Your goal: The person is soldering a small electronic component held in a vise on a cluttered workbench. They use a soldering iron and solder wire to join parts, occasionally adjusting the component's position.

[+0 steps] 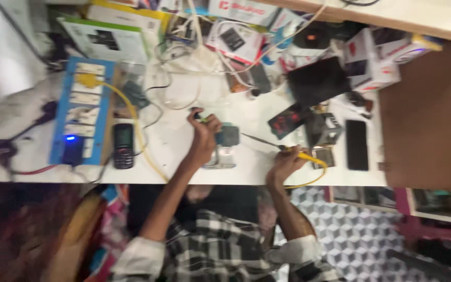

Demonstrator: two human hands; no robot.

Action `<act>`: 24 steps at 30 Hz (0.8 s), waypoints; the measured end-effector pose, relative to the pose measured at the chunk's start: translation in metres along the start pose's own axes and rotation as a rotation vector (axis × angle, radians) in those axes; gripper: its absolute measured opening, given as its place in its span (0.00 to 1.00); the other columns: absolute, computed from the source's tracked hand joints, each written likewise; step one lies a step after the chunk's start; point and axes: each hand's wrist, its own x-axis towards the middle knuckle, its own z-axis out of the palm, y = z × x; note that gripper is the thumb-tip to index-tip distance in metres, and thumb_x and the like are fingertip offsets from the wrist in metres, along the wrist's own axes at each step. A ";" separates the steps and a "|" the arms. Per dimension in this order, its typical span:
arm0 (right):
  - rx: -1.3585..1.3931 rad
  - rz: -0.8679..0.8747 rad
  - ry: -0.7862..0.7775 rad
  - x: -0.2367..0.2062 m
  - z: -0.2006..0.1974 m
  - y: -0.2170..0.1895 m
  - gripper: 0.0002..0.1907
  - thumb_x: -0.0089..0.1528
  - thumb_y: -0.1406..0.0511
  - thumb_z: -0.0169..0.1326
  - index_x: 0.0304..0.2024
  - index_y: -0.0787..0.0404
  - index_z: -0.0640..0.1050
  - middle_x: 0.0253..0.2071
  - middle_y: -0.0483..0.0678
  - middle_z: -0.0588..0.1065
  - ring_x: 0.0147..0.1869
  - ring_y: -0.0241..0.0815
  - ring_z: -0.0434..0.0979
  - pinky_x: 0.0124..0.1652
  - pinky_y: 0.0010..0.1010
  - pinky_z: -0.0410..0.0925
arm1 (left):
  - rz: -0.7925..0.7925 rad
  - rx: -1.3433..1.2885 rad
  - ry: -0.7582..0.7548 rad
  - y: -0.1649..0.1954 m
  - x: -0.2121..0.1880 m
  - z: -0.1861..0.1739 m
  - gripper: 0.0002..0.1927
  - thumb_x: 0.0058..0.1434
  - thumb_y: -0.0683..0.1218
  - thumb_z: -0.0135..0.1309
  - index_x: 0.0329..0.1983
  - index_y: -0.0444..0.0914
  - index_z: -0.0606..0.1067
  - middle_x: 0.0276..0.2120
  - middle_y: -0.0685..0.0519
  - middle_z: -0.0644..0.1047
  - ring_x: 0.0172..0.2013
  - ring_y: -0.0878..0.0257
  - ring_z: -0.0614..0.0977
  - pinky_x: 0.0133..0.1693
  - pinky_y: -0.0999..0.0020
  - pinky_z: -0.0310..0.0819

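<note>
**Soldering at a cluttered white bench**

The person's right hand [284, 163] is closed around the yellow-handled soldering iron [275, 146], its thin dark tip angled up and left towards a small grey-green device [227, 137] lying on the white worktop [257, 112]. The left hand [203, 134] is clenched on a small dark tool with a green tip [197, 113] just beside that device; the frame is too blurred to tell what the tool is — or whether the hand also pins the device down. A yellow cord [309, 175] loops from the iron past the table edge.

Judging by the pose, the step in hand is the joint work itself: iron tip nearly at the device, the other hand steadying close by. The next move seems to call for a fine, short advance of the tip onto the right spot, with the left hand kept firm and clear of the hot end.

Around them lie a black keypad phone [123, 145], a blue switchboard with a lit blue lamp [81, 112], a black flat smartphone [356, 144] and loose boxes at the back.
</note>
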 end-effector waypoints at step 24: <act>0.017 -0.029 -0.150 -0.012 0.004 -0.008 0.09 0.74 0.59 0.48 0.49 0.52 0.64 0.32 0.38 0.63 0.30 0.27 0.60 0.28 0.21 0.56 | -0.070 -0.286 0.044 0.018 -0.001 -0.012 0.15 0.80 0.47 0.34 0.58 0.41 0.44 0.33 0.52 0.67 0.35 0.65 0.66 0.47 0.66 0.65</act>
